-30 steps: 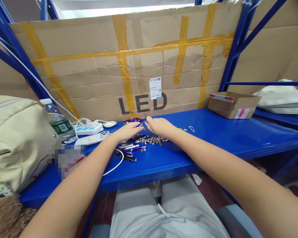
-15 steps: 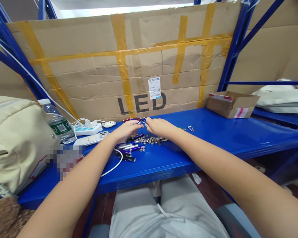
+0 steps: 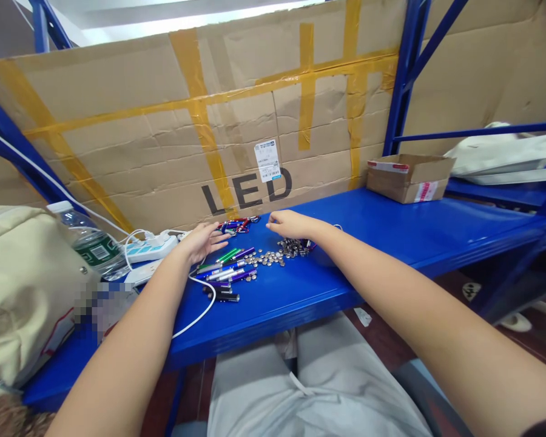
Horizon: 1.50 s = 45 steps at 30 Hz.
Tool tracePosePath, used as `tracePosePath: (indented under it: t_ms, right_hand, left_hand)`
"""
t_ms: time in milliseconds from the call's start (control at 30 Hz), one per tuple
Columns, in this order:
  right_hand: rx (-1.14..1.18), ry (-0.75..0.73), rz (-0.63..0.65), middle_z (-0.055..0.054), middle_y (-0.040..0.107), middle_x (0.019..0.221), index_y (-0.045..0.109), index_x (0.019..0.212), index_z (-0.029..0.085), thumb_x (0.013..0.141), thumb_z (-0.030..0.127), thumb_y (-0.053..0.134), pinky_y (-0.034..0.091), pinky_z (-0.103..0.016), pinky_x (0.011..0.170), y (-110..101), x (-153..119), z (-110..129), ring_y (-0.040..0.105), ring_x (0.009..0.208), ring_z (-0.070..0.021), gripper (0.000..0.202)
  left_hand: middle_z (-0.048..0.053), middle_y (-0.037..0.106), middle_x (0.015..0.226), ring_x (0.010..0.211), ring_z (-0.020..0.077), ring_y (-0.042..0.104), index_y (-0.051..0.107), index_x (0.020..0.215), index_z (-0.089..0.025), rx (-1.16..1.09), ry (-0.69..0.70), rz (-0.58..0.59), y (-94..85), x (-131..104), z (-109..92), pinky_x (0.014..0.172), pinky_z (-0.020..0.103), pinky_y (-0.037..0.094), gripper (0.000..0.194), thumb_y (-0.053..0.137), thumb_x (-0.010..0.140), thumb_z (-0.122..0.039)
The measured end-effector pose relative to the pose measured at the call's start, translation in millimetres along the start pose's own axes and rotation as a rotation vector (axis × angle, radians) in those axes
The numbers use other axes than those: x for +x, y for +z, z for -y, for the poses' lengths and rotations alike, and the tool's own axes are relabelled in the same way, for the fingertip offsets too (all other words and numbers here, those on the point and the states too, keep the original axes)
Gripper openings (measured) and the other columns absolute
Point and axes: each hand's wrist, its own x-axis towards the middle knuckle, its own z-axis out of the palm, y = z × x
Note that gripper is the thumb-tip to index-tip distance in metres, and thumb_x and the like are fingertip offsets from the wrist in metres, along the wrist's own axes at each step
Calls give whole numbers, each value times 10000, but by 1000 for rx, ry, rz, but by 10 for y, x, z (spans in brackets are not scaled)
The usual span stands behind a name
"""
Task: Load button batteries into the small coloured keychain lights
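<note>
My left hand [image 3: 202, 241] is over the left side of the blue table, palm partly turned and fingers spread, with nothing in it. Just beyond its fingertips lies a cluster of red and blue metal tubes with clips [image 3: 239, 226]. My right hand [image 3: 287, 223] hovers above the table with thumb and fingers curled together; whatever they may hold is hidden. Below it is a heap of small silver button cells [image 3: 293, 247], and more button cells [image 3: 266, 259] are scattered to the left. Slim green, purple, silver and black metal tubes [image 3: 227, 273] lie near my left hand.
A white cable [image 3: 209, 309] loops across the table near the tubes. At left are a power strip [image 3: 152, 247], a water bottle [image 3: 93, 240] and a beige bag [image 3: 27, 291]. An open cardboard box [image 3: 407, 177] stands at back right, and a cardboard panel [image 3: 164, 164] closes the back.
My hands were together at a small bluish item and are now apart. The left has moved left and spread its fingers; the right stays curled. My view has shifted a little.
</note>
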Motion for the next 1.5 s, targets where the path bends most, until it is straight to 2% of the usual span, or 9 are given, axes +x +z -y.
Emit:
tracePosePath:
  t_ms: [67, 133, 267, 400, 600, 767, 1067, 1400, 1500]
  right_hand:
    - [19, -4, 17, -105, 707, 982, 621, 1039, 140, 953, 351, 441, 422, -262, 668, 5, 6, -8, 633, 818, -184, 290]
    - [30, -7, 39, -91, 714, 917, 626, 1034, 140, 949, 342, 445, 413, -257, 645, 15, 13, -20, 628, 761, -171, 285]
    - [-17, -34, 53, -73, 715, 874, 656, 965, 149, 915, 302, 493, 396, -254, 629, 6, 16, -58, 620, 751, -167, 229]
    - [-117, -31, 89, -61, 713, 890, 687, 878, 164, 846, 273, 576, 379, -260, 605, -69, -33, -82, 611, 764, -173, 159]
    - [-65, -105, 168, -40, 715, 905, 708, 868, 186, 782, 236, 624, 401, -251, 615, -97, -116, -12, 611, 748, -152, 131]
    - [-70, -209, 193, -38, 715, 908, 719, 899, 196, 795, 259, 617, 413, -254, 632, 33, -93, 89, 610, 756, -154, 159]
    - [-96, -173, 127, -57, 736, 919, 738, 915, 171, 809, 260, 630, 410, -249, 629, 285, 36, 211, 633, 785, -172, 176]
    - [14, -99, 167, -43, 727, 839, 701, 798, 172, 714, 160, 651, 428, -237, 610, 262, 46, 146, 626, 723, -158, 98]
    - [74, -180, 35, -44, 711, 820, 685, 788, 163, 729, 156, 644, 423, -238, 647, 239, 59, 119, 612, 729, -150, 72]
  left_hand:
    - [187, 473, 1405, 1025, 178, 663, 414, 1264, -214, 47, 65, -61, 14, 10, 20, 782, 295, 573, 374, 545, 914, -236]
    - [175, 502, 1391, 1076, 202, 642, 447, 1275, -201, 268, 103, -63, 6, -18, 7, 798, 298, 558, 421, 575, 880, -272]
    - [69, 722, 1049, 995, 247, 652, 684, 1005, -205, 1023, 190, 145, -56, -121, -83, 817, 311, 516, 334, 668, 739, -407]
    - [21, 752, 964, 926, 237, 667, 742, 883, -240, 1313, 226, 272, -82, -137, -103, 822, 289, 493, 306, 630, 701, -459]
    - [31, 754, 967, 897, 233, 671, 737, 866, -227, 1285, 229, 233, -58, -92, -28, 778, 274, 502, 316, 641, 674, -458]
    - [32, 733, 865, 816, 224, 652, 703, 831, -214, 1209, 375, 172, -43, -117, -41, 744, 296, 498, 277, 642, 693, -446]
    - [42, 643, 919, 843, 198, 608, 627, 997, -187, 725, 410, 207, 38, -87, 9, 699, 332, 547, 452, 680, 679, -503]
    - [49, 679, 956, 858, 209, 632, 644, 1035, -190, 724, 497, 285, 27, -30, 71, 775, 375, 545, 437, 659, 738, -509]
    - [68, 696, 1002, 885, 224, 640, 653, 1071, -179, 766, 555, 298, 52, -32, 84, 808, 383, 524, 459, 646, 750, -507]
